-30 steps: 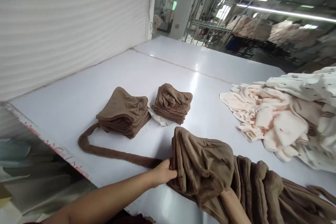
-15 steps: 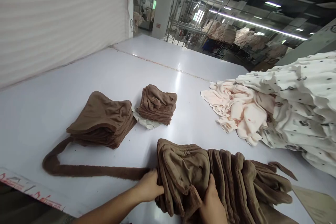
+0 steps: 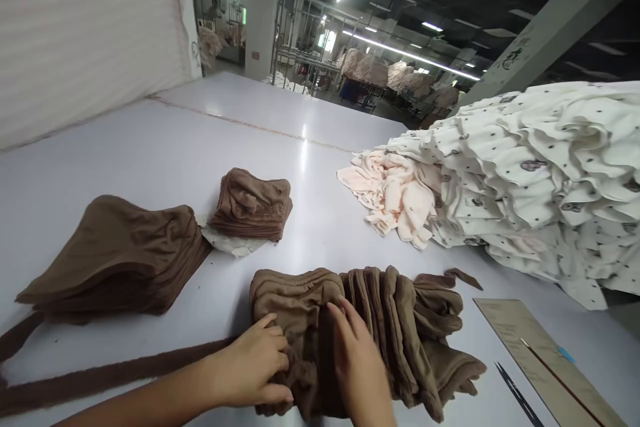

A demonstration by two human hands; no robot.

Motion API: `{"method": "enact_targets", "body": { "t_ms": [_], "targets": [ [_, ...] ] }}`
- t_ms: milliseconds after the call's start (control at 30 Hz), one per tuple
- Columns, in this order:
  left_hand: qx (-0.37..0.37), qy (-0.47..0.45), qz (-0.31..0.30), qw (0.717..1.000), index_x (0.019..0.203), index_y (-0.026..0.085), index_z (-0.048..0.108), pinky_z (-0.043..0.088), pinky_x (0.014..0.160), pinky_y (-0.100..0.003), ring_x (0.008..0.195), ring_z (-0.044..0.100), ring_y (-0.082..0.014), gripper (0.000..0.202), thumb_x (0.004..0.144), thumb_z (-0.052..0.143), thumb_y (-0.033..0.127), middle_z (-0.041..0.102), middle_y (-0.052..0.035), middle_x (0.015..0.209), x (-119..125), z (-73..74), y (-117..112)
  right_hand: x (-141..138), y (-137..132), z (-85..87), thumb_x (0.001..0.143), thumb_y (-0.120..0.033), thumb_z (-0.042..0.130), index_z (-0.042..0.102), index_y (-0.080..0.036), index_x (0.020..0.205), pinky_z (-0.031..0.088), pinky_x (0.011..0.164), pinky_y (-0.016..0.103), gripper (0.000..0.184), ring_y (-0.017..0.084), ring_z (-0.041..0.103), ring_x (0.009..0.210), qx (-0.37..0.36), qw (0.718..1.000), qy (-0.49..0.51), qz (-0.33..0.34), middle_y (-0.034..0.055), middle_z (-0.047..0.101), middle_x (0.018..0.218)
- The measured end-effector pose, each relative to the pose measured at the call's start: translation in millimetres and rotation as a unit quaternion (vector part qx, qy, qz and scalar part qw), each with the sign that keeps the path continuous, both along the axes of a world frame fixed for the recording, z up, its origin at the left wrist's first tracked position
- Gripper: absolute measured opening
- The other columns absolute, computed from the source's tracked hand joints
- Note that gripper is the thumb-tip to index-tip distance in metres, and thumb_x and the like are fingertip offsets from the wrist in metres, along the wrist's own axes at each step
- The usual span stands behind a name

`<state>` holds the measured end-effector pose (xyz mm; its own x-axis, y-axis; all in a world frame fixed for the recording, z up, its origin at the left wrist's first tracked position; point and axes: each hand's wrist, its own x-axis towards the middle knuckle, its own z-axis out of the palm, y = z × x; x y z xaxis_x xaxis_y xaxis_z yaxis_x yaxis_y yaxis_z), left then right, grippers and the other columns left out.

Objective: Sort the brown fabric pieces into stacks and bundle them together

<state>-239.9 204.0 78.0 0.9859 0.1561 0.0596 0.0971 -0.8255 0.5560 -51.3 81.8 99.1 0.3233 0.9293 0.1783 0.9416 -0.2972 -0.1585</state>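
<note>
2 hands are laid on 1 bundle of brown fleece pieces [image 3: 380, 327] at the near edge of the white desk [image 3: 150, 160]. The left hand [image 3: 253, 367] is pressed on the bundle's left end, fingers [image 3: 277, 347] curled and closed on the fabric. The right hand [image 3: 357, 363] is laid flat on top just beside it, fingers [image 3: 345, 317] extended and open, nothing gripped; slight motion blur is seen there. The bundle is stood on edge, its folds fanned out to the right.

A long brown strip [image 3: 115, 373] is run left from under the left hand along the desk edge. 2 flat brown stacks are set further back: a large one [image 3: 115, 257] at left, a small one [image 3: 253, 207] on a white scrap [image 3: 227, 243]. A pink pile [image 3: 395, 197] and a spotted white pile [image 3: 540, 173] are heaped at right, touching each other. A card template [image 3: 545, 360] and a dark pointed tool [image 3: 517, 395] are laid near right.
</note>
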Motion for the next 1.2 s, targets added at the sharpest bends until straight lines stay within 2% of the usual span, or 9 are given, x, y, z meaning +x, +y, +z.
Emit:
{"method": "enact_targets", "body": {
  "t_ms": [167, 267, 400, 567, 633, 733, 833, 1067, 1200],
  "targets": [
    [0.014, -0.085, -0.026, 0.996, 0.084, 0.019, 0.059, 0.037, 0.077, -0.026, 0.081, 0.053, -0.0140, 0.016, 0.087, 0.047, 0.028, 0.062, -0.0004, 0.086, 58, 65.7, -14, 96, -63, 61.2, 0.080, -0.049, 0.038, 0.055, -0.017, 0.112, 0.043, 0.082, 0.052, 0.048, 0.036, 0.051, 0.097, 0.100, 0.963, -0.088, -0.234, 0.0165, 0.056, 0.105],
    [0.085, -0.166, -0.101, 0.977, 0.091, 0.016, 0.058, 0.037, 0.082, -0.030, 0.089, 0.052, -0.0165, 0.021, 0.088, 0.042, 0.029, 0.061, -0.0031, 0.093, 119, 89.1, -34, 152, -78, 54.7, 0.073, -0.050, 0.041, 0.063, -0.017, 0.091, 0.046, 0.077, 0.050, 0.044, 0.033, 0.055, 0.087, 0.073, 0.973, -0.058, -0.211, 0.0147, 0.059, 0.093],
    [0.175, -0.184, -0.143, 0.957, 0.092, 0.012, 0.060, 0.029, 0.095, -0.044, 0.094, 0.051, -0.0208, 0.029, 0.090, 0.040, 0.033, 0.062, -0.0074, 0.094, 191, 92.7, -57, 188, -65, 50.1, 0.077, -0.042, 0.038, 0.059, -0.018, 0.086, 0.046, 0.080, 0.039, 0.033, 0.023, 0.057, 0.086, 0.097, 0.979, -0.042, -0.173, 0.0098, 0.061, 0.093],
    [0.233, -0.005, 0.034, 0.972, 0.099, 0.002, 0.065, 0.037, 0.078, -0.049, 0.086, 0.054, -0.0316, 0.045, 0.083, 0.052, 0.042, 0.064, -0.0205, 0.087, 239, 77.6, -70, 205, -35, 59.3, 0.083, -0.037, 0.033, 0.056, -0.012, 0.105, 0.042, 0.088, 0.043, 0.040, 0.026, 0.053, 0.099, 0.129, 0.970, -0.063, -0.195, 0.0148, 0.058, 0.104],
    [0.252, 0.012, 0.058, 0.966, 0.092, 0.003, 0.068, 0.036, 0.079, -0.052, 0.090, 0.051, -0.0355, 0.030, 0.079, 0.058, 0.028, 0.063, -0.0231, 0.089, 246, 70.7, -71, 199, -28, 55.2, 0.087, -0.034, 0.027, 0.050, -0.008, 0.120, 0.040, 0.090, 0.047, 0.048, 0.031, 0.048, 0.110, 0.112, 0.972, -0.068, -0.196, 0.0203, 0.051, 0.118],
    [0.261, -0.021, 0.043, 0.964, 0.116, 0.006, 0.058, 0.023, 0.098, -0.057, 0.118, 0.035, -0.0365, 0.041, 0.080, 0.054, 0.026, 0.052, -0.0216, 0.122, 252, 59.6, -65, 180, -27, 43.5, 0.090, -0.037, 0.021, 0.039, -0.014, 0.133, 0.033, 0.097, 0.051, 0.052, 0.031, 0.031, 0.127, 0.100, 0.972, -0.086, -0.192, 0.0178, 0.034, 0.138],
    [0.161, -0.031, 0.052, 0.985, 0.135, 0.002, 0.033, 0.000, 0.106, -0.059, 0.133, 0.010, -0.0359, 0.073, 0.080, 0.053, 0.045, 0.028, -0.0211, 0.143, 253, 39.0, -46, 170, -28, 20.4, 0.089, -0.048, 0.022, 0.043, -0.021, 0.132, 0.023, 0.100, 0.058, 0.055, 0.032, 0.017, 0.134, 0.067, 0.977, -0.089, -0.183, 0.0105, 0.027, 0.145],
    [0.003, 0.057, 0.081, 0.995, 0.143, 0.010, 0.012, 0.021, 0.096, -0.068, 0.133, 0.013, -0.0390, 0.089, 0.078, 0.034, 0.068, 0.018, -0.0168, 0.147, 236, -36.5, -7, 177, -10, -65.8, 0.087, -0.055, 0.022, 0.033, -0.014, 0.138, 0.038, 0.087, 0.060, 0.067, 0.041, 0.023, 0.129, 0.015, 0.975, -0.016, -0.221, 0.0174, 0.025, 0.145],
    [-0.028, 0.064, 0.089, 0.994, 0.143, 0.010, 0.010, 0.010, 0.100, -0.069, 0.136, 0.007, -0.0348, 0.088, 0.079, 0.031, 0.068, 0.016, -0.0149, 0.148, 237, -42.9, -11, 171, -9, -69.7, 0.085, -0.055, 0.023, 0.028, -0.011, 0.140, 0.035, 0.088, 0.063, 0.071, 0.045, 0.022, 0.128, 0.049, 0.974, 0.014, -0.221, 0.0214, 0.022, 0.144]
  ]
}}
